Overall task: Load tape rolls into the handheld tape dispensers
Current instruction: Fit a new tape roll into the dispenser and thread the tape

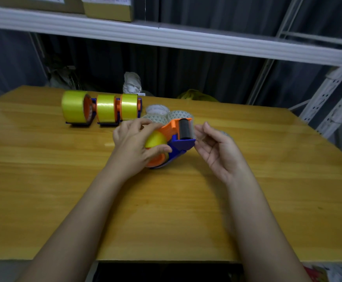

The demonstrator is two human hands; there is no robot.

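Centrally, a tape dispenser (174, 139) is held over the bench (44, 180) with a yellow tape roll (156, 140) seated in it.

Gripping the roll and the dispenser's orange side, the left hand (133, 143) has its fingers curled around them. Just right of the dispenser's black roller, the right hand (217, 151) is loosely curled; whether it pinches the tape end cannot be told. Three loaded dispensers (105, 109) stand in a row at upper left, with clear tape rolls (166, 113) beside them.
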